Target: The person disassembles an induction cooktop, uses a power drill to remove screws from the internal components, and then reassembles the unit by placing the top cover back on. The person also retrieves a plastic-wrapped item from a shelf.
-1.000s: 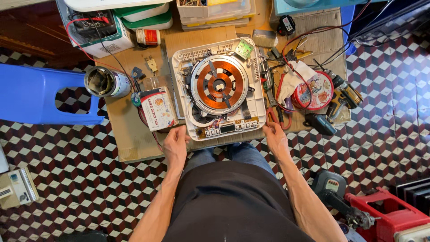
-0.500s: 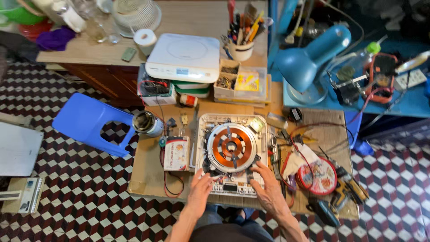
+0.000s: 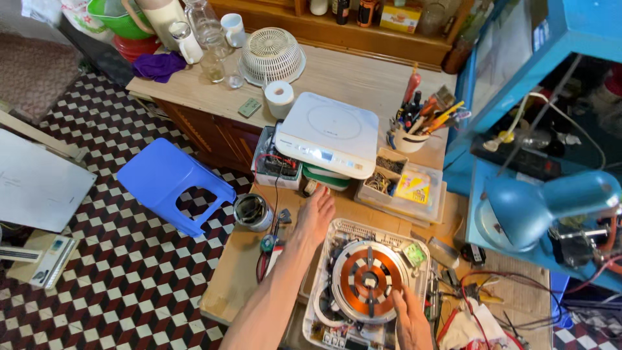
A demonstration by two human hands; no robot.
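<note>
Left hand: [image 3: 315, 217] stretched forward with flat, open fingers over the far left corner of the opened cooker, holding nothing
Right hand: [image 3: 409, 317] open, fingers resting on the near right rim of the copper coil [image 3: 367, 281]
Opened cooker: [image 3: 343, 230] white shell on the low wooden board, coil and wiring exposed inside
Clear plastic box: [image 3: 427, 206] just behind the cooker, holding small parts and a yellow packet
White cup: [image 3: 411, 141] crammed with screwdrivers and pens
Metal tin: [image 3: 251, 211] left of the cooker, contents unclear
</note>
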